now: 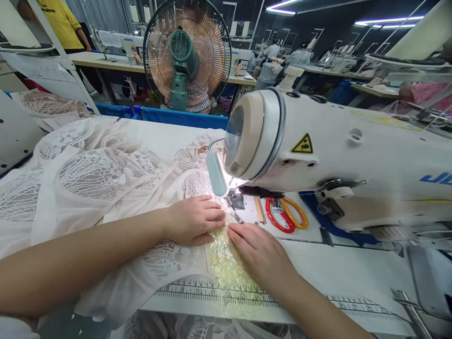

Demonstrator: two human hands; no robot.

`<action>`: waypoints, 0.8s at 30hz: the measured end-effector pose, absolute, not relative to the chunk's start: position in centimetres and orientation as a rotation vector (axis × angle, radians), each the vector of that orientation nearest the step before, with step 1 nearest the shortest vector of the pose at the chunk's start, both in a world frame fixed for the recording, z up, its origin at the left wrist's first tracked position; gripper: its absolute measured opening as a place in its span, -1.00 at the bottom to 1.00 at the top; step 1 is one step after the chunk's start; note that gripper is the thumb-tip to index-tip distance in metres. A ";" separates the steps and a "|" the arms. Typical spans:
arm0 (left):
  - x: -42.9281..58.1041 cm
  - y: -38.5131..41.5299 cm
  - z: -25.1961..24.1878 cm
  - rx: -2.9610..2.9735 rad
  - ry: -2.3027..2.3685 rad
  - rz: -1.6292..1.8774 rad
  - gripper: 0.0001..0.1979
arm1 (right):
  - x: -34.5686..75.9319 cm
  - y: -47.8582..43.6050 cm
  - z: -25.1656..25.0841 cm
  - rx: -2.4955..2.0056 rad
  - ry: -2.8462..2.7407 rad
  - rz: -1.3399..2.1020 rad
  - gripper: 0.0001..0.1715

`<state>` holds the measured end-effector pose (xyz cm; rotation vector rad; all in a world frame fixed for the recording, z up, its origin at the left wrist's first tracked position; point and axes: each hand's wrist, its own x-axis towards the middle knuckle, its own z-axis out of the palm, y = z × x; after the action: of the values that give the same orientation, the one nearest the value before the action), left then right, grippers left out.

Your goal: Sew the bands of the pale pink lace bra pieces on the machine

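My left hand (196, 220) lies flat with fingers stretched out on a cream lace bra piece (189, 181), just left of the sewing machine's needle area. My right hand (259, 252) has its fingers pressed together at the upper right edge of a shiny, yellowish translucent strip (228, 263); its thumb is hidden. Between both hands the strip runs from the fingertips down over the table's front edge. Close beyond the fingertips is the metal presser foot (233, 207) of the white sewing machine (318, 141), lit by a small lamp (216, 174).
Scissors with red and orange handles (286, 214) lie right of the needle area. More lace pieces (95, 174) are heaped on the left. A printed ruler (346, 303) runs along the front edge. Behind the table stands a large fan (187, 56); a person in yellow (61, 23) is at back left.
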<state>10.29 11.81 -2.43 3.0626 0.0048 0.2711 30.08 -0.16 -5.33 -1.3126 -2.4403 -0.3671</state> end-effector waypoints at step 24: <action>11.2 16.7 -1.9 3.232 0.227 0.066 -0.66 | 30.3 -0.3 -5.6 -1.354 -2.469 -0.418 -0.52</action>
<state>11.17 16.71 -1.91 3.2320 0.2271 0.0664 30.28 -0.33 -5.57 -1.3545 -2.4691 -0.4175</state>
